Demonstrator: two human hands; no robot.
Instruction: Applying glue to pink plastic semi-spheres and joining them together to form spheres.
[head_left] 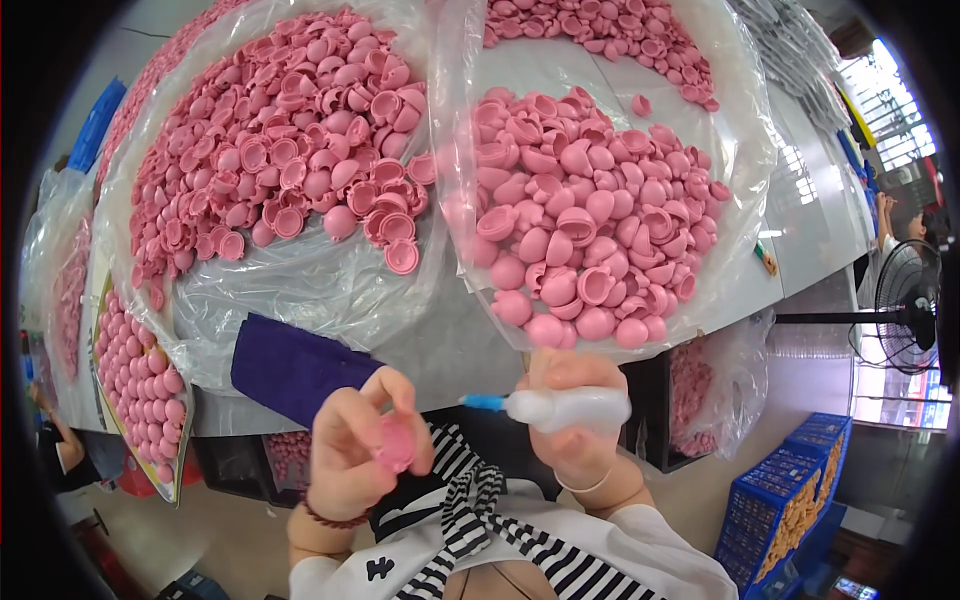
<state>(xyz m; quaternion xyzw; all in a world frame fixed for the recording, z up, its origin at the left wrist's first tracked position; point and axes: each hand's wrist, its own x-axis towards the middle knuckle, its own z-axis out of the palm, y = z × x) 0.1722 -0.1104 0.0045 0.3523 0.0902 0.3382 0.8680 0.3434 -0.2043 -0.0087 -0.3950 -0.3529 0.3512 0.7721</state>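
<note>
My left hand (pixel 345 450) is closed on a small pink plastic half-shell (pixel 396 445), held up between thumb and fingers. Across from it, my right hand (pixel 578 460) grips a white squeeze bottle (pixel 585 408) lying sideways, its blue nozzle (pixel 483 402) aimed left at the shell but apart from it. Beyond my hands, a heap of pink half-shells (pixel 290 140) lies on clear plastic sheeting at the left. A second heap of rounded pink pieces (pixel 600 215) lies at the right. Folded dark purple cloth (pixel 295 365) rests at the table edge near my left hand.
A tray of rounded pink pieces (pixel 140 390) juts over the table's left edge. Below the table are a dark bin (pixel 655 420) with pink parts and stacked blue crates (pixel 770 500). A black fan (pixel 905 310) stands at the right. Other people are at both sides.
</note>
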